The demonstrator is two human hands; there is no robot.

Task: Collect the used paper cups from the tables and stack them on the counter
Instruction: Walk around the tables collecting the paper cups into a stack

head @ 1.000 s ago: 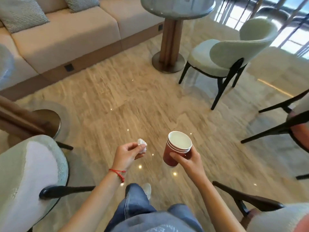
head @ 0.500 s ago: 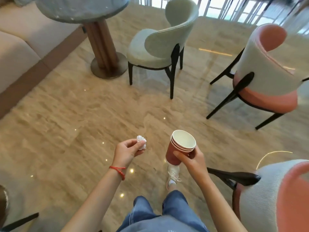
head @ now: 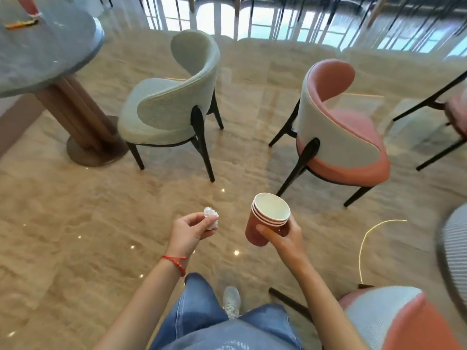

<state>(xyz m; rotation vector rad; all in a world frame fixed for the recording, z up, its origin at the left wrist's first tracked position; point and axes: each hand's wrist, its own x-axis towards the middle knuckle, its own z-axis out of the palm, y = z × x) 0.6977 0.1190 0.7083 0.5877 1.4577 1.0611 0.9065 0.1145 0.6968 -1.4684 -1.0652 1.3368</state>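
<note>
- Stood on a polished, beige, stone-like floor (head: pixel 75 223), veined and glossy, dotted with small bright reflections of ceiling lights.
- Faced a far wall of tall windows (head: pixel 278 18) with thin dark bars, mirrored in the floor.
- Far left: a round, grey, speckled table top (head: pixel 45 46) on a fluted wooden column and a flat round metal base; on it a red cup (head: pixel 27 5) cut by the frame edge, and something orange, too blurred to name.
- Just right of the table: a pale green chair (head: pixel 171 107), nubby fabric, curved wraparound back, slim black legs.
- Further right: a pink and white chair (head: pixel 338 127) of the same shape, smooth pink seat.
- Near right: part of another chair back, pale and pink.
- Gripped in the right hand (head: pixel 285 238), thumb and fingers curled round the side: a stack of red paper cups (head: pixel 267 218), white inside, three rims showing, tilted slightly, held above the floor in the near centre.
- Pinched in the left hand (head: pixel 189 231) between thumb and fingertips: a crumpled white paper wad (head: pixel 211 218); red cord bracelet (head: pixel 177 263) on that wrist.
- Below: blue jeans and a pale sneaker.
</note>
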